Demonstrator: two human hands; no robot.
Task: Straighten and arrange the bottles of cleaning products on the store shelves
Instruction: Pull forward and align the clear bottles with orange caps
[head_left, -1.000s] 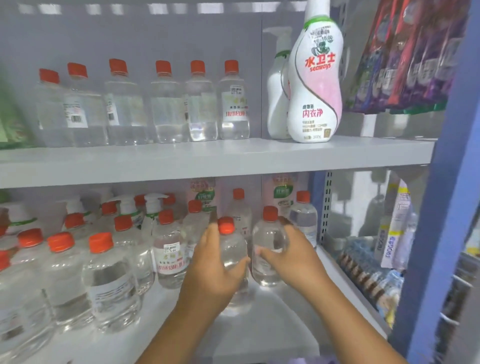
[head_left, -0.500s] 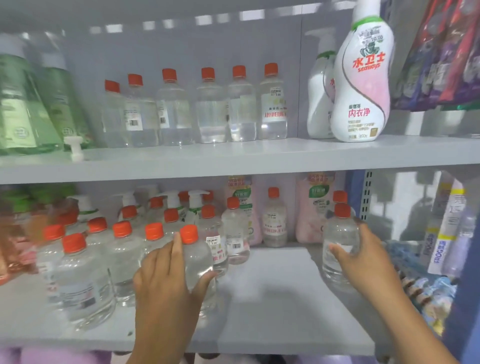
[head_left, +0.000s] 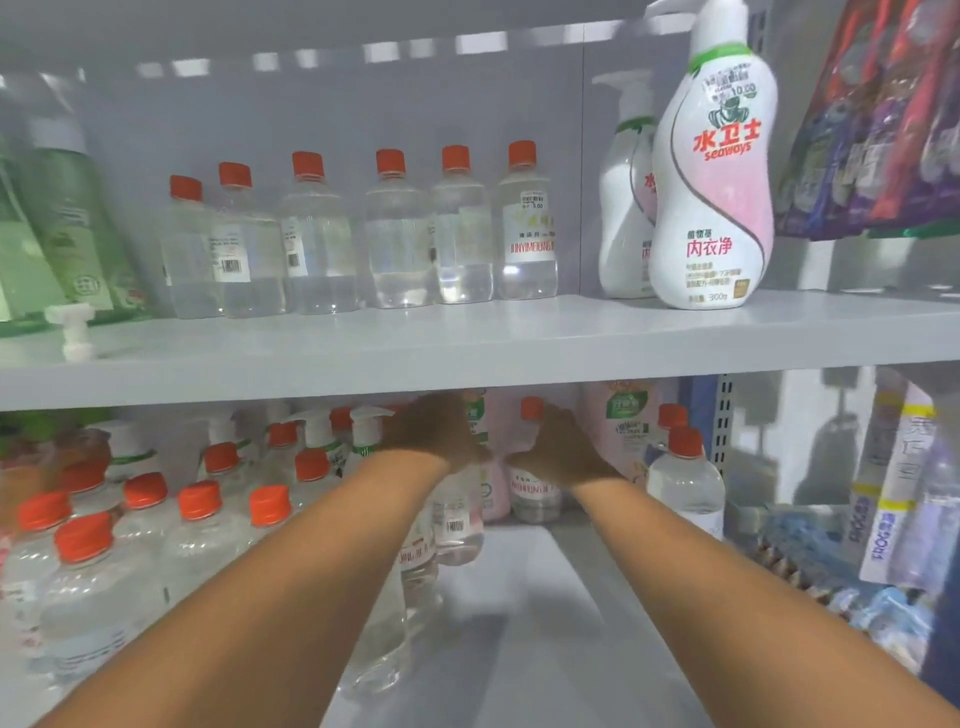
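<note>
Bottles of cleaning product are filling two grey shelves, and the frame is reading left to right like this: at the upper left, green bottles (head_left: 62, 228) are leaning on the upper shelf (head_left: 467, 343), with a loose white pump head (head_left: 72, 330) lying near the shelf edge just in front of them. Toward the centre, a row of clear red-capped bottles (head_left: 363, 234) is standing upright along the back. At the lower left, a crowd of similar clear bottles (head_left: 156, 530) is sitting on the lower shelf (head_left: 519, 623). In the middle of the frame, the left hand (head_left: 436, 431) is reaching deep under the upper shelf among the rear bottles; its fingers are blurred, so I cannot tell how they lie. Just beside it, the right hand (head_left: 561, 447) is reaching around a small clear bottle (head_left: 532, 488), though its grip is not discernible either. At the upper right, a white-and-pink pump bottle (head_left: 714, 171) is standing upright.
</note>
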